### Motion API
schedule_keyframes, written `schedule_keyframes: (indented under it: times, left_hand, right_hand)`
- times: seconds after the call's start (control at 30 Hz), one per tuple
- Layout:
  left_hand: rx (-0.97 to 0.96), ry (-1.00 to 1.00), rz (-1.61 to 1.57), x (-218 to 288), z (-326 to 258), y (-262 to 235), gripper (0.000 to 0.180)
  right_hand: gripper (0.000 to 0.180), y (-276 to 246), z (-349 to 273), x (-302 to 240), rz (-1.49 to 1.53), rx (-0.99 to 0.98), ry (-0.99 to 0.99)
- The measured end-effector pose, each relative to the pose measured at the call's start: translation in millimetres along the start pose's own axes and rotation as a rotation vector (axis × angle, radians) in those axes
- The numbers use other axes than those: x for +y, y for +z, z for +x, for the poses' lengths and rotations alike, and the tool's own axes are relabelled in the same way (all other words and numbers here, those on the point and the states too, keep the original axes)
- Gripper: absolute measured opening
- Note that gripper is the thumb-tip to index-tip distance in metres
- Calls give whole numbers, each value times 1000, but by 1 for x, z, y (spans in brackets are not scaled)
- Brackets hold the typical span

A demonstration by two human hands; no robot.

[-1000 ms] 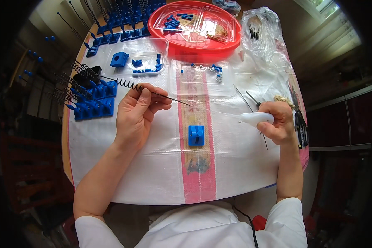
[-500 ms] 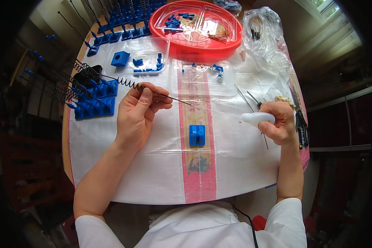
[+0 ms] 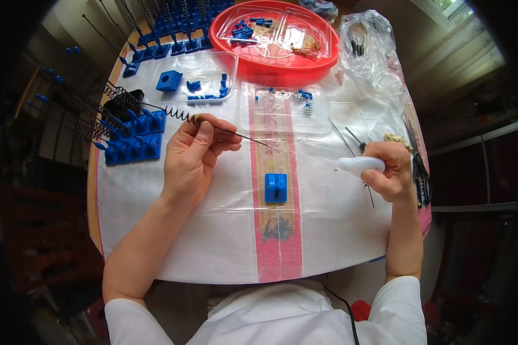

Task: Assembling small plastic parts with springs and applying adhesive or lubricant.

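My left hand (image 3: 191, 150) is closed round a black spring wire (image 3: 251, 139), whose coiled part stretches away to the left and whose straight end points right over the table. My right hand (image 3: 392, 172) grips a white squeeze bottle (image 3: 357, 165), its narrow end turned left. A thin, clear line, nozzle or strand I cannot tell, runs from the bottle toward the wire's tip. Between my hands, slightly nearer to me, a small blue plastic base (image 3: 275, 188) sits upright on the pink stripe of the white table cover (image 3: 213, 241).
Blue bases with springs (image 3: 133, 148) crowd the left and far-left side. Beyond my hands are a clear tray (image 3: 233, 86) with blue parts, a clear lid (image 3: 270, 123) with small pieces and a red basin (image 3: 227, 56). Thin rods (image 3: 341, 135) and pliers (image 3: 421, 178) lie right.
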State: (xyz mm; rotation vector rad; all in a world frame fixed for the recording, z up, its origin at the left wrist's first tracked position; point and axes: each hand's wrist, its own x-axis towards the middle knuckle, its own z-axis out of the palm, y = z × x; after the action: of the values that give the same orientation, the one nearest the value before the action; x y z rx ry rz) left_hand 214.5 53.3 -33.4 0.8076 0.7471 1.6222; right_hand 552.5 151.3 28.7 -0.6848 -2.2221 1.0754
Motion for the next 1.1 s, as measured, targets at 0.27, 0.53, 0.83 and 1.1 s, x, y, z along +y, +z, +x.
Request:
schedule_keyframes:
  times: [0.27, 0.53, 0.83, 1.1]
  left_hand:
    - [6, -2, -6, -1, 0, 0, 17]
    - [6, -10, 4, -1, 0, 0, 17]
    - [7, -5, -4, 0, 0, 1, 16]
    - [3, -9, -6, 0, 0, 1, 16]
  right_hand:
    - [13, 0, 0, 0, -10, 1, -5]
    - [15, 0, 0, 1, -19, 0, 1]
    - [14, 0, 0, 0, -19, 1, -7]
    - [14, 1, -1, 0, -8, 1, 11]
